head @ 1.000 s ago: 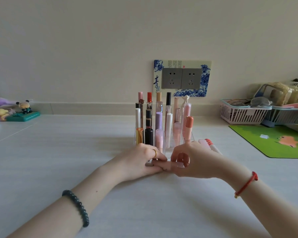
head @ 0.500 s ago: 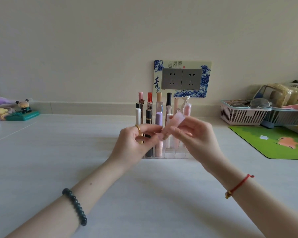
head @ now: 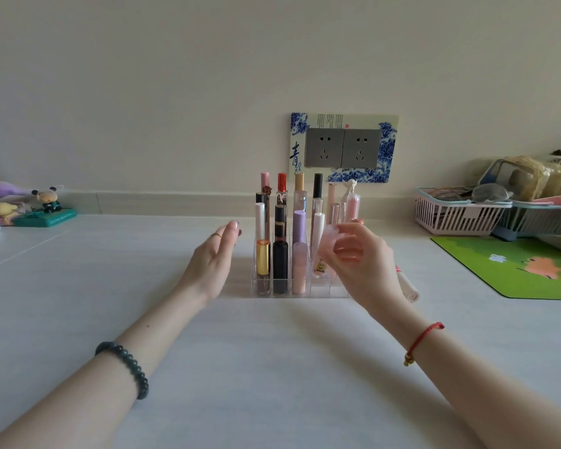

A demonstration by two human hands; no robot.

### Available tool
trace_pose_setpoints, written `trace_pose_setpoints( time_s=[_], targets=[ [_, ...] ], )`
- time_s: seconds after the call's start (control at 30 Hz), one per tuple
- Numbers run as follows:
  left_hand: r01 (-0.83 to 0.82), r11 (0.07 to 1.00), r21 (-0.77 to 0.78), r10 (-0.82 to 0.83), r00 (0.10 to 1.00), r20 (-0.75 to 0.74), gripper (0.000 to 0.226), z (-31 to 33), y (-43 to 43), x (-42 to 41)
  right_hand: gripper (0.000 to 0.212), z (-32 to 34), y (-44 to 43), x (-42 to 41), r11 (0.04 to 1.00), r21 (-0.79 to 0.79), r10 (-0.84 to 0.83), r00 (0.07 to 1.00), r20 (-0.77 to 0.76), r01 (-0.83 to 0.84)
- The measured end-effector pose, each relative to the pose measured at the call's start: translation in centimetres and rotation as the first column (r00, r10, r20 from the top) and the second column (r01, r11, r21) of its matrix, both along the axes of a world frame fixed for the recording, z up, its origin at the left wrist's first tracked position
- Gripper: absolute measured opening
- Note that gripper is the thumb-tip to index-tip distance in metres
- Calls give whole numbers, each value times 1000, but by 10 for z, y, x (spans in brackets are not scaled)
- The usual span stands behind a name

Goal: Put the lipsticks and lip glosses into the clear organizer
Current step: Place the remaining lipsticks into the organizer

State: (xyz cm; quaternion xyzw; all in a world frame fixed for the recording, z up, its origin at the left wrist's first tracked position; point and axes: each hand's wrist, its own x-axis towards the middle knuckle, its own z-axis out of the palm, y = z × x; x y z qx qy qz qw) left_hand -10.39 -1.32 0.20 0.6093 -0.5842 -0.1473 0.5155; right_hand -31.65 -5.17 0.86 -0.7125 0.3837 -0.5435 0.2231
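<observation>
A: Start close. What are the hands doing?

B: The left hand has let go; half a second ago it pinched the pale pink tube together with the right, and now it hangs flat with its fingers spread, holding nothing, just left of the clear organizer. The right hand alone has its fingers curled shut around the tube, raised in front of the organizer's right side.

A: So the tube came up off the table?

B: Yes. A second ago both hands were down on the tabletop with it. I'd judge the next step is to drop it into one of the near-right slots, which look empty, though the hand hides part of them.

A: Anything left outside?

B: One pink-and-white tube lies on the table just right of the organizer, partly behind the right wrist.

A: And further back?

B: The rear rows stand full of upright lipsticks and glosses; behind them is the wall socket.
</observation>
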Motion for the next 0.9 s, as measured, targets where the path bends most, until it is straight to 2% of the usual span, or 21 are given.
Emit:
trace_pose_setpoints(
  time_s=[0.1, 0.23, 0.3, 0.4, 0.5, 0.67, 0.8, 0.83, 0.9],
  targets=[
    [54, 981, 185, -52, 999, -17, 106, -4, 0, -1, 28, -7, -1, 3, 1000, -10, 1, 999, -43, -1],
    [124, 940, 317, -130, 992, -3, 96, -6, 3, -6, 23, -12, -1, 5, 998, -45, -36, 995, -96, 31],
    [133, 930, 342, -144, 990, 6, 91, -6, 4, -8, 23, -13, -1, 5, 998, -51, -51, 992, -118, 45],
    [150, 929, 338, -169, 985, 26, 70, -5, 5, -11, 20, -15, -2, 4, 996, -51, -74, 984, -164, 66],
    [170, 922, 348, -201, 978, 55, 65, -6, 7, -12, 20, -18, -4, 5, 996, -33, -88, 978, -188, 83],
    [189, 913, 360, -224, 973, 57, 72, -4, 8, -12, 25, -21, -5, 6, 996, -22, -89, 974, -206, 87],
    [172, 910, 377, -231, 966, 116, 125, -3, 10, -9, 27, -21, -4, 7, 996, -28, -92, 971, -220, 87],
    [164, 910, 380, -224, 967, 118, 123, -4, 9, -9, 27, -21, -4, 7, 996, -30, -91, 970, -227, 86],
    [161, 909, 385, -215, 971, 103, 103, -5, 9, -10, 28, -21, -4, 7, 996, -26, -92, 969, -230, 89]
  ],
)
